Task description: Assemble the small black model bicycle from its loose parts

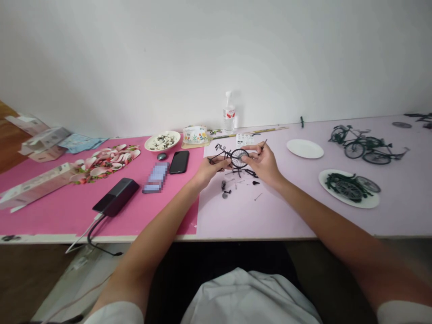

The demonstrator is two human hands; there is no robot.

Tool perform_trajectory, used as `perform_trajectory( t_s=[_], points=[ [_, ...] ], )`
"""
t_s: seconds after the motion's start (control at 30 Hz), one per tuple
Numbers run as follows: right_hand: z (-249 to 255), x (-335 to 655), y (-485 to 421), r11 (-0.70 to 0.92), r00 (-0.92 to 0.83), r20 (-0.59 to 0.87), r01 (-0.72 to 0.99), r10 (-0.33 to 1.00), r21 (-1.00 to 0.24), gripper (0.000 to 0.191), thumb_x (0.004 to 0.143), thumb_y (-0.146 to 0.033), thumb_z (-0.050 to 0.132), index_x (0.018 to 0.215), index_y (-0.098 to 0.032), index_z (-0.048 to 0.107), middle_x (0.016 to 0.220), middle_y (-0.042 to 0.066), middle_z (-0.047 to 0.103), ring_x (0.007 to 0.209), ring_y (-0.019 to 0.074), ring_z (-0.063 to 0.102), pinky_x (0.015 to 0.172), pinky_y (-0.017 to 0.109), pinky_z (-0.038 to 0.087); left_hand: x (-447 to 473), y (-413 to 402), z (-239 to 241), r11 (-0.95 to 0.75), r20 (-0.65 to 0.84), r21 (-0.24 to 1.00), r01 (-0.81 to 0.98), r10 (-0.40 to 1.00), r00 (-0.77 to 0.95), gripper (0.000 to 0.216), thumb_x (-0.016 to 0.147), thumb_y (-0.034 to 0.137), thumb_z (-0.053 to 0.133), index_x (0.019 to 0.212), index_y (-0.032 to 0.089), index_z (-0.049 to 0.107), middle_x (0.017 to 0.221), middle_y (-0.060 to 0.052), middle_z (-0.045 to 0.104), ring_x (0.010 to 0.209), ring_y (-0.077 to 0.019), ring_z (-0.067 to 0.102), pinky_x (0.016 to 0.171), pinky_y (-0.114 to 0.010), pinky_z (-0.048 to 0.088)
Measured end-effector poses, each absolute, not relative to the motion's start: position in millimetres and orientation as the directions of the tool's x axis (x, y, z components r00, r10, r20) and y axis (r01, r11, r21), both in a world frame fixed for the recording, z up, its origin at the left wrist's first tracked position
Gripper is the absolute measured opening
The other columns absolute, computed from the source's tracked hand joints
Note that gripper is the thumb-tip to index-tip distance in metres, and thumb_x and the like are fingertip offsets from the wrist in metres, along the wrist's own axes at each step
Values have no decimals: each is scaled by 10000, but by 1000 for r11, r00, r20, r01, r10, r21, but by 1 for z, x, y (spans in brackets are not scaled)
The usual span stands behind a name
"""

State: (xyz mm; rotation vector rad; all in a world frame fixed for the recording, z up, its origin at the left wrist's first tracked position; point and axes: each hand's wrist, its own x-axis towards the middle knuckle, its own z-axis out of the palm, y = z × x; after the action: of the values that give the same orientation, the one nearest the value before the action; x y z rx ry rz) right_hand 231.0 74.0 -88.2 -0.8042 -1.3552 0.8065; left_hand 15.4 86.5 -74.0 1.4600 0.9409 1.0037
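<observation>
Above the pale pink mat, a small black model bicycle [227,152] is held between my two hands. My left hand [209,171] is closed around its frame, with the handlebar end pointing up and left. The thumb and fingers of my right hand [266,163] pinch the edge of its spoked wheel [239,159]. A thin rod [263,144] sticks up from my right fingers; I cannot make out its kind. Below lie loose black parts [223,185], a small round disc [225,195], a dark cone-shaped piece [255,183] and a thin pin [258,197].
Assembled model bicycles [354,143] and a plate of parts [324,184] are right, near an empty white plate [304,149]. A water bottle [229,112] stands behind. Left are a bowl [147,145], phone [179,162], black device [116,197] and pink spoon-like pieces [97,171].
</observation>
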Motion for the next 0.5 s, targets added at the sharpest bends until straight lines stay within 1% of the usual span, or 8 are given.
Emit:
perform_trajectory(
  t_s=[0.13, 0.23, 0.37, 0.5],
  points=[
    [-86, 230, 70, 497, 38, 497, 23, 867, -868, 609, 781, -557, 862, 911, -290, 330, 1204, 84, 743, 884, 186, 721, 921, 453, 646, 17, 86, -73, -75, 68, 997, 9, 947, 315, 475, 681, 589, 925, 865, 175, 782, 899, -112, 815, 906, -251, 756, 839, -364, 511],
    [-86, 230, 68, 493, 35, 494, 37, 869, -869, 620, 784, -594, 848, 904, -292, 320, 1218, 91, 744, 901, 191, 726, 925, 454, 649, 17, 86, -74, -72, 68, 997, 3, 944, 322, 468, 677, 571, 933, 869, 172, 782, 874, -104, 808, 893, -249, 758, 834, -366, 515],
    [-87, 229, 68, 490, 34, 491, 35, 870, -871, 634, 782, -574, 854, 892, -294, 296, 1221, 96, 756, 896, 187, 726, 909, 437, 645, 17, 87, -77, -84, 78, 996, 5, 938, 339, 442, 693, 554, 928, 850, 170, 778, 840, -96, 798, 875, -246, 755, 828, -365, 512],
    [-89, 228, 69, 510, 44, 510, 10, 859, -860, 601, 796, -514, 857, 887, -292, 307, 1197, 100, 772, 866, 181, 721, 876, 425, 636, 17, 87, -78, -101, 93, 995, 6, 934, 344, 420, 720, 544, 914, 857, 171, 779, 827, -90, 792, 875, -242, 750, 822, -362, 504]
  ],
)
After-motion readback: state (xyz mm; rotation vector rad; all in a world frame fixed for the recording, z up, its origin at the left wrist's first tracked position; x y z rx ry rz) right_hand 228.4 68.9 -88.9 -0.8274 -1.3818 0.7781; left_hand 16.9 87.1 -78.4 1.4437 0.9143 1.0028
